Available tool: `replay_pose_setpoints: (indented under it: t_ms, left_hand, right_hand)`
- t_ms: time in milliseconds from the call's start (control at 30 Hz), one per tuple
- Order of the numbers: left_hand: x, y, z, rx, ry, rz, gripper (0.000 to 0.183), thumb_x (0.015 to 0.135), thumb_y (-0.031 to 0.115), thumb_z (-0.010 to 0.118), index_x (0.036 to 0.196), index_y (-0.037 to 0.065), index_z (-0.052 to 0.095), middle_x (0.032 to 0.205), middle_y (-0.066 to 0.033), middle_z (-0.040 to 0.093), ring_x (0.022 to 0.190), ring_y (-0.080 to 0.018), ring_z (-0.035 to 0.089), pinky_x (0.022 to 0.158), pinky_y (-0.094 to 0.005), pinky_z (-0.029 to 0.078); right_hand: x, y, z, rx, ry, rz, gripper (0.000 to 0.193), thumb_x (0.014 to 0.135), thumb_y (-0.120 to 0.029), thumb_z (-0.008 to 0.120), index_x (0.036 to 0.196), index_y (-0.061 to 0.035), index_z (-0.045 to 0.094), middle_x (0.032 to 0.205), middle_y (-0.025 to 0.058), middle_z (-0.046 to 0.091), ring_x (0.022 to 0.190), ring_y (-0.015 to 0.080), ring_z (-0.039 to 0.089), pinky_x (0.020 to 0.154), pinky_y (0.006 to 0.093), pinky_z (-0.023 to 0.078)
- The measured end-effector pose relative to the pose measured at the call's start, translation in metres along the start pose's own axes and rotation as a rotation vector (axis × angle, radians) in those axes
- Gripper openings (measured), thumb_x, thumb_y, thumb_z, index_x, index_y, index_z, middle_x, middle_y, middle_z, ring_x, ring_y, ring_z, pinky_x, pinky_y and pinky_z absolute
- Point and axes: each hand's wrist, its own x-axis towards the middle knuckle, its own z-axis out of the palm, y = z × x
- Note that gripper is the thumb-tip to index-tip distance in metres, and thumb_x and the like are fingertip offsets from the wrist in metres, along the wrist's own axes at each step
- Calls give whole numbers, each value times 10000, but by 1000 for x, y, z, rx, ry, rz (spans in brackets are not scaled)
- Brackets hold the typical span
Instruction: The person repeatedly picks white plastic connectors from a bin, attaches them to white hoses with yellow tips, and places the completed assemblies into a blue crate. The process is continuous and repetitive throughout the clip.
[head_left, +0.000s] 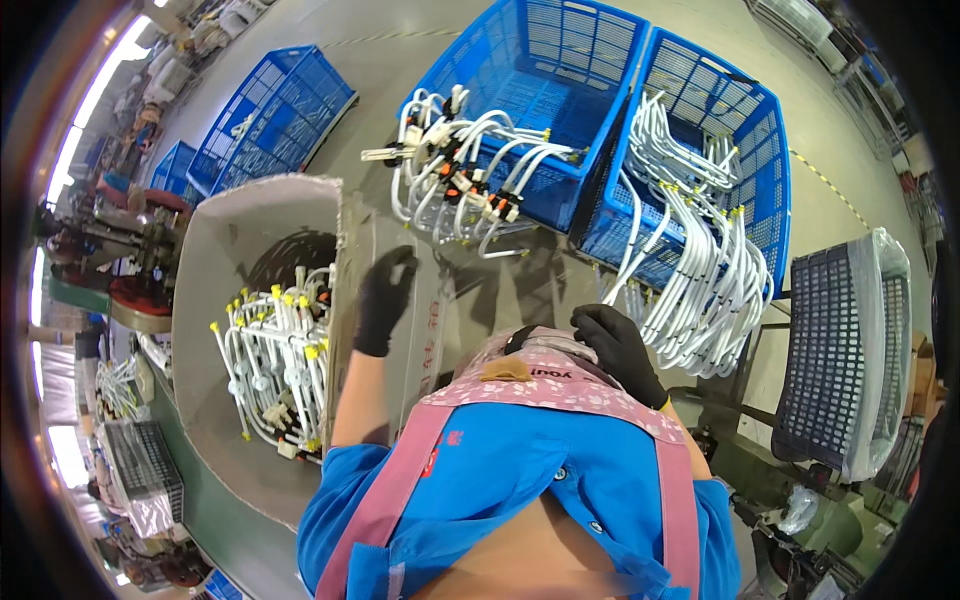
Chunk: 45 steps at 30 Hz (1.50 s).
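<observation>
My left hand (384, 305), in a black glove, is raised beside the near edge of a large cardboard box (205, 330). Its fingers are loosely bent and apart, with nothing visible in them. Inside the box lie white bent tubes (275, 350) with yellow end caps. In front of my apron (560, 390) is my right hand (618, 345), also black-gloved. Its fingers are slightly spread and appear to hold nothing. Just beyond it, a thick bundle of white tubes (705, 290) with black clips hangs over the rim of a blue crate (770, 200).
A second blue crate (560, 95) carries white tubes with black and orange fittings (460, 170) over its near side. Another blue crate (275, 120) stands at the far left. On the right is a black basket (825, 350) with clear plastic. Machinery (130, 260) stands left.
</observation>
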Motion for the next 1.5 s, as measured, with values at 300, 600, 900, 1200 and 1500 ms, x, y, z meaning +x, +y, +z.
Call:
replay_pose_setpoints:
  t_ms: [300,600,900,1200,1500]
  left_hand:
    - [90,13,144,-277,-633,-330,272,919,240,548,1005,0,643,868,-105,684,702,-144,648,624,-281,515]
    - [230,-113,309,277,-558,91,175,838,161,512,806,15,603,891,-198,621,883,-387,593,749,-443,465]
    - [268,-149,385,-143,-871,-672,630,815,307,590,1378,206,327,1153,-174,536,926,-352,591,581,-462,517]
    - [265,-69,394,-152,-696,-228,332,941,351,531,927,31,616,635,-72,549,555,-175,540,523,-344,418]
    - [277,34,273,-922,-777,-526,184,973,159,416,949,34,548,574,79,345,465,-28,321,440,-211,263]
  right_hand:
    - [-21,29,-61,293,265,193,276,948,-216,535,1086,16,590,968,66,633,837,135,597,737,272,470]
    - [11,19,-74,374,592,392,268,950,-210,546,1101,7,589,993,63,634,849,120,594,732,257,474]
    - [61,19,-67,-61,795,461,215,904,-138,583,1037,27,623,860,133,666,778,170,619,701,315,486]
    - [67,38,-80,-35,822,548,210,897,-148,573,1014,15,637,883,170,674,782,231,656,673,342,487]
    - [84,130,-155,-231,504,422,233,908,-197,577,989,12,640,817,108,675,705,170,617,652,319,479]
